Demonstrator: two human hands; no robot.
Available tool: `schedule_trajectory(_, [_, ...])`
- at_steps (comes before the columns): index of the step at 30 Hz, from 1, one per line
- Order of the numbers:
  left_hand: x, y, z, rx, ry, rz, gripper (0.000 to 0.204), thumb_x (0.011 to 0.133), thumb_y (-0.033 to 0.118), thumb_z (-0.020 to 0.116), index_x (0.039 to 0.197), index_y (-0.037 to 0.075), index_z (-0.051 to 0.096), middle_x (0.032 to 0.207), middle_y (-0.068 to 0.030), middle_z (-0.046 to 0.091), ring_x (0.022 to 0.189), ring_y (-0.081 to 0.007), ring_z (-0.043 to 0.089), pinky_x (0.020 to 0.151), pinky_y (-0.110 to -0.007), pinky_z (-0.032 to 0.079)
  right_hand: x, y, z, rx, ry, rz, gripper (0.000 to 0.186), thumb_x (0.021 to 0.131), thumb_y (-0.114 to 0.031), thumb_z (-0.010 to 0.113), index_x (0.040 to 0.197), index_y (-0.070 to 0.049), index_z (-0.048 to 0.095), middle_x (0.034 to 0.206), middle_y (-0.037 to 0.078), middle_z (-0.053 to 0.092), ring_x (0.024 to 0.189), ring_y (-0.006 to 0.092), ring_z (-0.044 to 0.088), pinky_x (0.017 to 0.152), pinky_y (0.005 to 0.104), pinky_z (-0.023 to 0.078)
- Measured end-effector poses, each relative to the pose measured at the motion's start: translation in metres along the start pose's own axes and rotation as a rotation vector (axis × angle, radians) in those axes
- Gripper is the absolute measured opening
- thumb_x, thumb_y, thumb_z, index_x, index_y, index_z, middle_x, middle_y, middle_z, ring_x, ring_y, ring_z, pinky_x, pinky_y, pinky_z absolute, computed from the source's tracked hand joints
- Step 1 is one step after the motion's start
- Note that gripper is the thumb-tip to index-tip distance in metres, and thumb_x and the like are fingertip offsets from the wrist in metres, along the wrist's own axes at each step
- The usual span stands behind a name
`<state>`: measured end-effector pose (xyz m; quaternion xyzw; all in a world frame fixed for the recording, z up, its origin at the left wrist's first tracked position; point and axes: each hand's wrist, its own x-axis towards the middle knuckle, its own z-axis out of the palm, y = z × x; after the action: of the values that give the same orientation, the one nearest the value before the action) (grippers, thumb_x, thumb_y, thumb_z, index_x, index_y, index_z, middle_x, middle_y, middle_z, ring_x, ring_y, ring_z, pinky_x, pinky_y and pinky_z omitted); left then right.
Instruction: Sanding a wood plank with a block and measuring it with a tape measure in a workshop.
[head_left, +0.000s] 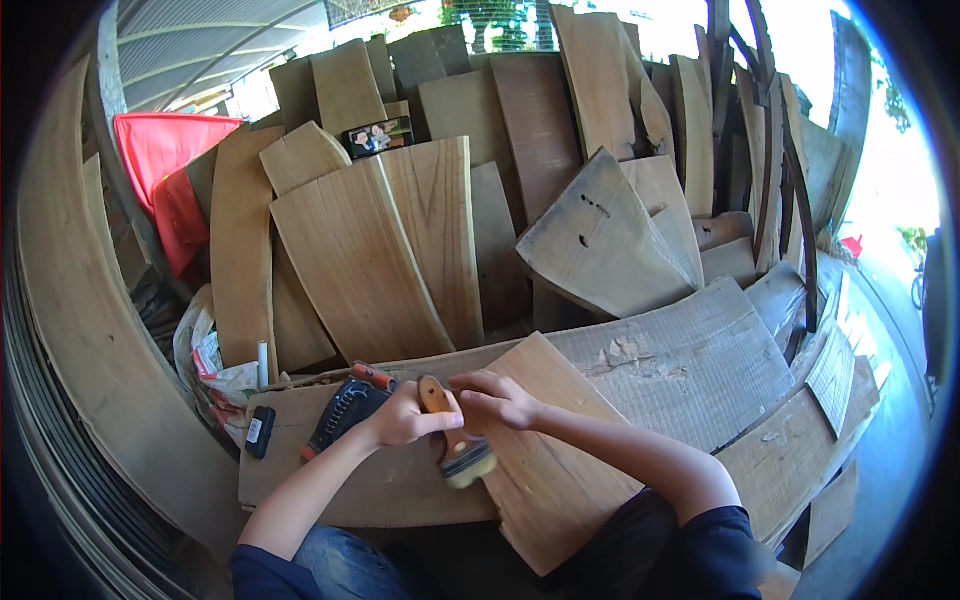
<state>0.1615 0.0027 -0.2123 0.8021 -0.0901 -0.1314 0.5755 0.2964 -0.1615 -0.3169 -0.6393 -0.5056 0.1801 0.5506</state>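
Note:
My left hand [410, 415] grips a wide wooden-handled brush [465, 460] with pale bristles pointing down toward the near side. My right hand [495, 400] is curled right beside the top of the handle; what its fingers hold is hidden. Beneath both hands a smooth light board [570, 475] lies at an angle across a weathered plank [680, 370]. Left of my left hand lies a black-and-orange tool [340, 410], partly behind that hand, and a small black case [260, 432] with a white label.
Stacked upright boards [350, 250] fill the back, with a phone [377, 137] showing a picture propped among them. A red sheet [165, 175] hangs at left above plastic bags [210, 370]. A long board [110, 330] stands along the left. A paved strip [895, 350] runs along the right.

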Motion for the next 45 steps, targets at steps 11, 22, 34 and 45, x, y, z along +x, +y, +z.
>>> schedule_trajectory(11, [0.017, -0.008, -0.002, 0.441, 0.485, 0.268, 0.014, 0.086, 0.015, 0.064, 0.079, 0.004, 0.066, 0.071, -0.0114, 0.069, 0.069, -0.0177, 0.070, 0.062, -0.032, 0.052, -0.014, 0.020, -0.069, -0.957, 0.275, -0.136, 0.033, 0.077, -0.020, 0.058, 0.108, -0.007, 0.059, 0.120, 0.014, 0.058, 0.119, 0.0333, 0.049, 0.095, 0.0459, 0.041])
schedule_trajectory(22, [0.017, 0.008, 0.048, 0.738, 0.168, 0.490, 0.012, 0.081, 0.016, 0.069, 0.082, 0.004, 0.065, 0.074, -0.0123, 0.066, 0.068, -0.0255, 0.065, 0.060, -0.035, 0.050, -0.019, 0.011, -0.065, -0.938, 0.298, -0.098, 0.039, 0.075, -0.020, 0.060, 0.111, -0.005, 0.057, 0.122, 0.015, 0.058, 0.123, 0.0328, 0.048, 0.100, 0.0460, 0.038])
schedule_trajectory(34, [0.035, -0.020, 0.004, 0.863, 0.575, 0.529, 0.015, 0.077, 0.018, 0.067, 0.083, 0.005, 0.061, 0.081, -0.0114, 0.067, 0.076, -0.0302, 0.066, 0.062, -0.040, 0.052, -0.021, 0.011, -0.066, -0.959, 0.305, -0.110, 0.038, 0.076, -0.023, 0.058, 0.110, -0.006, 0.057, 0.121, 0.012, 0.057, 0.123, 0.0310, 0.047, 0.096, 0.0452, 0.039])
schedule_trajectory(45, [0.019, 0.005, 0.070, 0.602, -0.083, 0.516, 0.021, 0.080, 0.015, 0.067, 0.098, 0.005, 0.066, 0.093, -0.0126, 0.069, 0.085, -0.0280, 0.068, 0.075, -0.036, 0.054, -0.022, 0.010, -0.066, -0.942, 0.295, -0.097, 0.038, 0.076, -0.021, 0.059, 0.110, -0.006, 0.058, 0.123, 0.013, 0.058, 0.123, 0.0318, 0.048, 0.098, 0.0459, 0.039])
